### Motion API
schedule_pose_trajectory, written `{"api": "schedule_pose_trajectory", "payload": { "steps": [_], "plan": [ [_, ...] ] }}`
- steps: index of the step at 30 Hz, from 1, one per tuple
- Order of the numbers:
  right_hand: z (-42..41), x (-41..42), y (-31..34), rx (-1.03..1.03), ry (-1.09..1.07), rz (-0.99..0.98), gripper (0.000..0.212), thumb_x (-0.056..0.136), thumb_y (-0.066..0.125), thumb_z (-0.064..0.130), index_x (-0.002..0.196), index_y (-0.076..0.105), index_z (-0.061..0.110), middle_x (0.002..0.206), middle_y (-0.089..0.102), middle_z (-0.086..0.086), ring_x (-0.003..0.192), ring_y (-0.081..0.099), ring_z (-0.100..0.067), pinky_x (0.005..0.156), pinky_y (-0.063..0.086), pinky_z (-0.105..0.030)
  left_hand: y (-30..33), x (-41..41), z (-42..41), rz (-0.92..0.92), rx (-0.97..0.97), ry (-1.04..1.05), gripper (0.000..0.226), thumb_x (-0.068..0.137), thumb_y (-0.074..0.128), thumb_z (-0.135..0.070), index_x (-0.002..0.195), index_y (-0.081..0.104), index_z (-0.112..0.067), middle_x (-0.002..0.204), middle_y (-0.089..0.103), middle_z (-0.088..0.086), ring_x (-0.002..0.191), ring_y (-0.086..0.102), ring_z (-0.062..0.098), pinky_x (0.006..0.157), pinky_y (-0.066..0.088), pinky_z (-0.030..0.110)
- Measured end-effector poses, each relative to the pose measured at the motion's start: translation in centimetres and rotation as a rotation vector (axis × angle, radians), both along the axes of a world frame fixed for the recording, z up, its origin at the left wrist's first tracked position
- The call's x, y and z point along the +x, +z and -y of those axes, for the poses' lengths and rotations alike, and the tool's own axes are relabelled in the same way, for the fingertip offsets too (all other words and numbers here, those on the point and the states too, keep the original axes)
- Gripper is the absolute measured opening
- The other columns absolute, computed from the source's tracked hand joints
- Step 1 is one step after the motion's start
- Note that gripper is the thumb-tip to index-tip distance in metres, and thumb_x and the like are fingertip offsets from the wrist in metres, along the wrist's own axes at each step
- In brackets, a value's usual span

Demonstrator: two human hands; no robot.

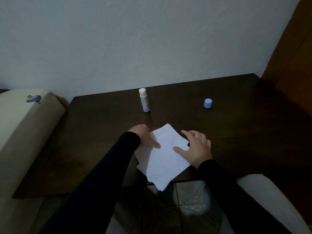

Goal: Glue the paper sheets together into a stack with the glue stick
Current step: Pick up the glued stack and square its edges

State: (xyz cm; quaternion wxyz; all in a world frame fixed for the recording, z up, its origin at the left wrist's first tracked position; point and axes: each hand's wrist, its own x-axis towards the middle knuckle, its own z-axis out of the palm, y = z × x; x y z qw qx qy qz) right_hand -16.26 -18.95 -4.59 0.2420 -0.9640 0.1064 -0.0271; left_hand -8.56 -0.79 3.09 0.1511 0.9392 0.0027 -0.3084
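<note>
A stack of white paper sheets (164, 157) lies at the near edge of the dark wooden table (101, 149), its near corner hanging over the edge. My left hand (145, 136) rests on the stack's left side with the thumb pressed on the top sheet. My right hand (196, 147) lies at the right side, fingers spread, thumb on the paper. The glue stick (144, 102) stands upright and uncapped farther back, apart from both hands. Its blue cap (208, 103) sits on the table to the right.
A pale wall runs behind the table. A cream cushioned piece (25, 132) with a small blue sticker stands at the left. A brown wooden panel (293, 65) rises at the right. Tiled floor (190, 200) shows below the table edge.
</note>
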Motion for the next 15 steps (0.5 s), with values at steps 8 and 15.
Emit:
{"api": "schedule_pose_trajectory", "payload": {
  "steps": [8,15],
  "plan": [
    [0.0,-0.1,-0.3,0.024,-0.001,0.027,0.064,0.08,0.06,0.061,0.137,0.044,0.036,0.137,0.04,0.009,0.131,0.027,-0.013,0.108,0.018,-0.035,-0.1,-1.0,0.2,-0.145,-0.082,0.101,0.062,0.071,0.082,-0.044,0.12,0.059,-0.015,0.113,0.065,0.005,0.102,0.062,0.022,0.091,0.05,0.033],
    [0.1,-0.3,-0.9,0.051,-0.009,0.065,0.062,0.079,0.062,0.062,0.133,0.049,0.035,0.137,0.041,0.01,0.131,0.027,-0.012,0.107,0.017,-0.034,-0.6,-2.3,-1.1,-0.144,-0.204,0.216,0.033,0.076,0.08,-0.027,0.103,0.063,-0.017,0.1,0.066,0.002,0.096,0.058,0.019,0.088,0.047,0.034]
  ]
}}
